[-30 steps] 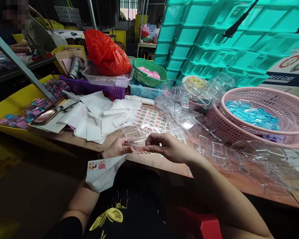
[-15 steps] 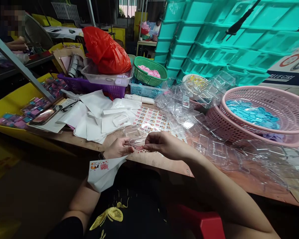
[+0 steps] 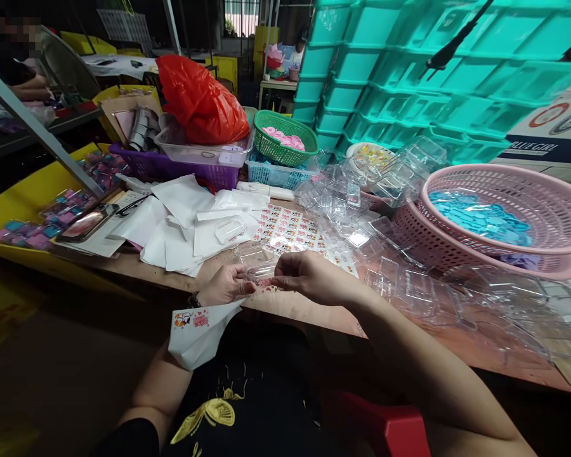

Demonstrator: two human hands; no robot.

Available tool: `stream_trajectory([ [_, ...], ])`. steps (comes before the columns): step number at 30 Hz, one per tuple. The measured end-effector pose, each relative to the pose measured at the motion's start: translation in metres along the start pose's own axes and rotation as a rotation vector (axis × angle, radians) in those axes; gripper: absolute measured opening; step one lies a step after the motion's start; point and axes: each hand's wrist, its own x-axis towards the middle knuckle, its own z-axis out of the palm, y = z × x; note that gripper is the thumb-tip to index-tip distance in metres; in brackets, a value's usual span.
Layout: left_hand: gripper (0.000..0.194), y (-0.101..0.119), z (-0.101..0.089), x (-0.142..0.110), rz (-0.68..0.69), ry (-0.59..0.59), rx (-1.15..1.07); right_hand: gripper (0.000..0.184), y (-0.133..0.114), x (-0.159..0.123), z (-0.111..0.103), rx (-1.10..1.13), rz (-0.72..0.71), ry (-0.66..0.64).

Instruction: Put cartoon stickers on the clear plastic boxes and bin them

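Between my hands is a small clear plastic box (image 3: 266, 271), with a red printed sticker (image 3: 264, 282) at its near side. My left hand (image 3: 224, 284) grips the box's left end between thumb and fingers. Closed over the right end is my right hand (image 3: 301, 275), its fingertips pinched at the box and sticker; how far the sticker is stuck down cannot be seen. A white backing sheet (image 3: 195, 336) with a printed sticker left on it hangs at my left wrist. Just beyond my hands lies another clear plastic box (image 3: 254, 252), beside a printed sticker sheet (image 3: 290, 230).
White paper sheets (image 3: 171, 235) lie to the left, near a phone (image 3: 86, 223). Clear plastic boxes (image 3: 409, 285) heap up on the right before pink baskets (image 3: 552, 197). Behind stand a green basket (image 3: 285, 152), a red bag (image 3: 202, 101) and teal crates (image 3: 409, 82).
My right fingers have shifted very slightly left along the box. My left hand keeps its hold, and the view has tilted a little.
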Motion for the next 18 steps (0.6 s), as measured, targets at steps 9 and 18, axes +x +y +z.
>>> stream_trajectory([
  [9,0.051,0.004,0.013,-0.003,0.155,0.173,0.17,0.035,-0.007,-0.007,0.019,-0.617,0.205,0.301],
  [18,0.081,0.004,-0.008,-0.016,0.118,0.056,0.07,0.067,0.045,0.02,-0.004,0.074,-0.128,-0.104],
])
